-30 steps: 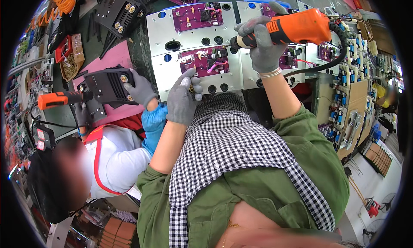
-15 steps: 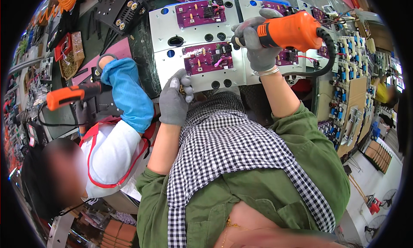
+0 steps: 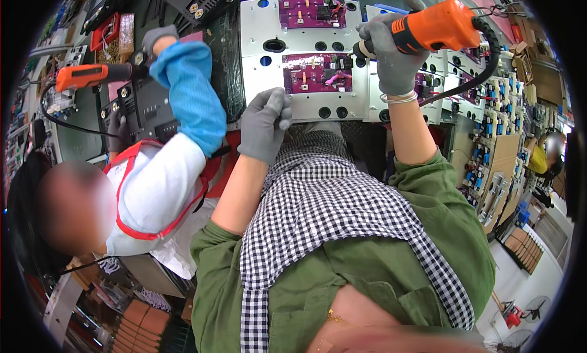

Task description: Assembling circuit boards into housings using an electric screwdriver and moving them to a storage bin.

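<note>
My right hand (image 3: 396,62), in a grey glove, is closed around an orange and black electric screwdriver (image 3: 435,26). The driver lies nearly level, its nose pointing left beside the upper right corner of a purple circuit board (image 3: 306,82). That board rests on a silver metal plate (image 3: 263,84). At the board's lower left corner is my left hand (image 3: 264,125), also gloved, with its fingers curled in; whatever they hold is hidden. A second purple board (image 3: 298,20) sits on the plate (image 3: 260,29) beyond.
More plates with purple boards (image 3: 428,84) lie to the right. At my left a co-worker grips another orange screwdriver (image 3: 92,76) over black metal panels (image 3: 147,111). A red tray (image 3: 105,32) stands at the far left. The driver's thick cord (image 3: 489,59) loops down on the right.
The whole view has shifted, so the plates appear farther right. My left fingers have curled in more, hiding the small brass-coloured pieces that showed in them before. The co-worker's driver has moved over the black panels.
</note>
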Demonstrator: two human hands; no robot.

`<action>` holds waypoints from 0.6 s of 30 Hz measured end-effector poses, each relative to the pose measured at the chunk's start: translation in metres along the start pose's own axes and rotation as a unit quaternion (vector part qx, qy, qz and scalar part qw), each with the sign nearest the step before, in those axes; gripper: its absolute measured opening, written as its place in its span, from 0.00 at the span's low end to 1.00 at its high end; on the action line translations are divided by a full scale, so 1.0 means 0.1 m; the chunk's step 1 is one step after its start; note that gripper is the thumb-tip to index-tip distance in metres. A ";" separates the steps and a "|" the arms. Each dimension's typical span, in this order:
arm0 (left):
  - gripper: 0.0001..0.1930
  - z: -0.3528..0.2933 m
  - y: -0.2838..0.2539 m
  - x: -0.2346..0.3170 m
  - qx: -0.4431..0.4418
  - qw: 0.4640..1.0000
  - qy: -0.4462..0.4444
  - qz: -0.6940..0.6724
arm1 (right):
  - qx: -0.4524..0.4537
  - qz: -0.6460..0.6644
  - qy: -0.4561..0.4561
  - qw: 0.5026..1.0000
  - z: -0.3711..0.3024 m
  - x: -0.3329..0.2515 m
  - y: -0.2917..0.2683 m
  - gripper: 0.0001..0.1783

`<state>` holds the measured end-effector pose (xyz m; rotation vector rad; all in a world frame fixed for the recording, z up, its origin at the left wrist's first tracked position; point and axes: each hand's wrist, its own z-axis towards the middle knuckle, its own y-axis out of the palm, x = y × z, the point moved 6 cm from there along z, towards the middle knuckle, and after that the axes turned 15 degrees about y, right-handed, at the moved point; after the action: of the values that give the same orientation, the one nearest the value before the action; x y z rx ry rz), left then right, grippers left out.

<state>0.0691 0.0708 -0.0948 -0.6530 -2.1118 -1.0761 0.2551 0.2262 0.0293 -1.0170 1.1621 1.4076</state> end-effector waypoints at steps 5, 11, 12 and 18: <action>0.12 0.05 -0.01 -0.09 -0.027 0.996 -0.026 -0.084 | -0.040 -0.113 0.064 0.991 0.15 0.26 -0.09 0.27; 0.15 0.02 -0.11 -0.10 -0.029 0.994 -0.037 -0.098 | -0.067 0.058 0.101 0.991 -0.27 0.20 0.12 0.09; 0.16 0.01 -0.09 -0.09 -0.028 0.993 -0.040 -0.103 | -0.123 0.180 0.187 0.958 -0.39 0.24 0.24 0.12; 0.22 -0.01 -0.18 -0.03 0.027 0.999 0.000 -0.045 | -0.211 0.064 0.021 0.975 -0.70 -0.19 0.89 0.03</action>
<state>0.0594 0.0603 -0.1060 -0.5374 -2.1807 -1.0626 0.1698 0.1507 0.0476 -1.2864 0.9931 1.7918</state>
